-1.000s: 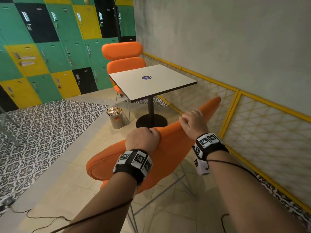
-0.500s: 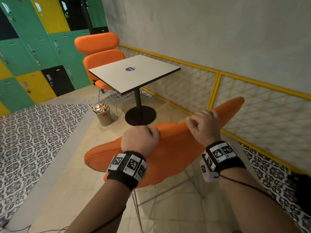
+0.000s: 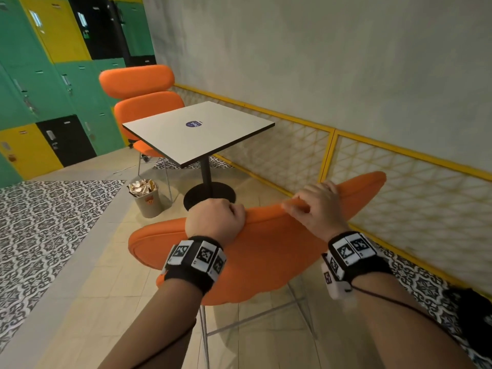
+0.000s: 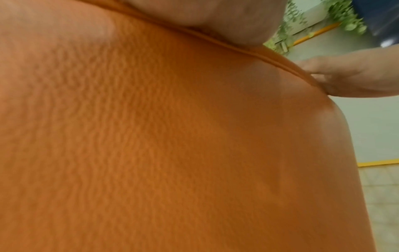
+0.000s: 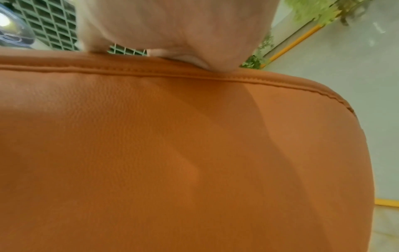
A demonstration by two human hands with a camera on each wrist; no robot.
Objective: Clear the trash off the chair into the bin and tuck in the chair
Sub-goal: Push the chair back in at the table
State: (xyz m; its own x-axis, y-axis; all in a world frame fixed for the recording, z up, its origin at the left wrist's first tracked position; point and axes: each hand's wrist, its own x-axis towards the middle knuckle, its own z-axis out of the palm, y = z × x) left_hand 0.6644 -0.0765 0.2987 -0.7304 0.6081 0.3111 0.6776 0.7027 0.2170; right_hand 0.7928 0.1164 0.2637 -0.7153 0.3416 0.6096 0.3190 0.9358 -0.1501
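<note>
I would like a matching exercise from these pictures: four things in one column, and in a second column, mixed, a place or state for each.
Things
1. near orange chair
2. bin
3. table
4. far orange chair

Places or states
A. on the floor beside the table's black base, full of crumpled trash
B. white top with a round purple sticker
C. gripped at the top of its backrest by the left hand and the right hand
D. between the table and the lockers

Pairs: 1-C, 2-A, 3-B, 4-D

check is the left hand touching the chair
Touching. In the head view the left hand is curled over the top edge of the chair back; the left wrist view shows its palm pressed on the orange seam.
</note>
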